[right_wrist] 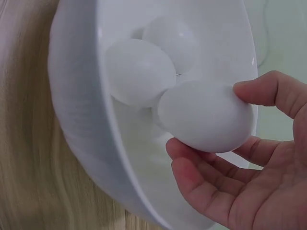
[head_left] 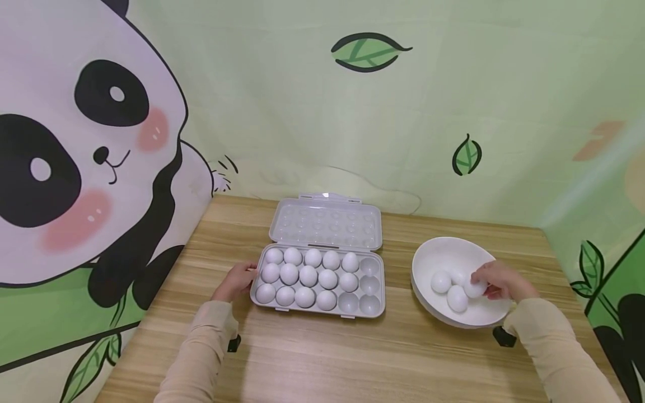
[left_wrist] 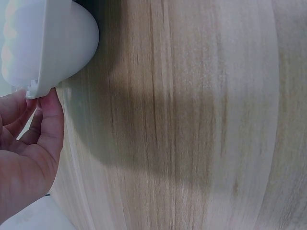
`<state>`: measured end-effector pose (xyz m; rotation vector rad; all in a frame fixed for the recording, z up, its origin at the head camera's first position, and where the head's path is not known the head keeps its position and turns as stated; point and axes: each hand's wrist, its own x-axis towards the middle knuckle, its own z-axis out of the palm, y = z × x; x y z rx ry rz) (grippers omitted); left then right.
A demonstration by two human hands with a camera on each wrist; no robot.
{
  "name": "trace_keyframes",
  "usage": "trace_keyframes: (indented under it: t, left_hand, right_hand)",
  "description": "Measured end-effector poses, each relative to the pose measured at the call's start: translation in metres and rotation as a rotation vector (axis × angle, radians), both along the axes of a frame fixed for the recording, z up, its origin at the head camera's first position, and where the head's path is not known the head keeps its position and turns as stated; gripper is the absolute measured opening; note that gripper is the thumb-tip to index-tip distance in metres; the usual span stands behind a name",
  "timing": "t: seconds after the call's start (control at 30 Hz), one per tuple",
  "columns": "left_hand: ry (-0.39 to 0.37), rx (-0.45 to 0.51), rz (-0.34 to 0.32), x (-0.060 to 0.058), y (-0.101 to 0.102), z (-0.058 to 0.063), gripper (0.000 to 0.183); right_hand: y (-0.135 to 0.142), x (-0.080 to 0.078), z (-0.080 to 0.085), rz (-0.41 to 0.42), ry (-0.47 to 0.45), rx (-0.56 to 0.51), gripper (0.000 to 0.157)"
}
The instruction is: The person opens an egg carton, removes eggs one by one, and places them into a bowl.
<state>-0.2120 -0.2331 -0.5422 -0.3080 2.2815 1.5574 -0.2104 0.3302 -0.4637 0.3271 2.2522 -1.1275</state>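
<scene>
A white plastic egg tray (head_left: 381, 288) lies with its lid folded back; white eggs (head_left: 308, 276) fill most of its cups, while several cups at the right end hold none. My left hand (head_left: 237, 281) is at the tray's left end, its thumb and fingers pinching the rim in the left wrist view. To the right stands a white bowl (head_left: 428, 254) with a few eggs (head_left: 457, 299) inside. Over the bowl my right hand (head_left: 504, 281) holds one egg (right_wrist: 206, 115) between thumb and fingers, close beside the other eggs.
The lid (head_left: 325, 224) lies behind the tray, near the back edge of the wooden table (head_left: 312, 358). Behind the table hangs a green backdrop (head_left: 282, 112) with a painted panda and leaves.
</scene>
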Motion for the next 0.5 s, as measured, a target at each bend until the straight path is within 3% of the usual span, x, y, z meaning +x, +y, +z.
trace_keyframes:
  t: [0.5]
  left_hand:
    - [0.008, -0.019, -0.008, -0.0002, -0.0003, -0.0010, 0.035]
  right_hand:
    - [-0.0024, 0.0043, -0.0005, 0.049, 0.027, 0.128, 0.020]
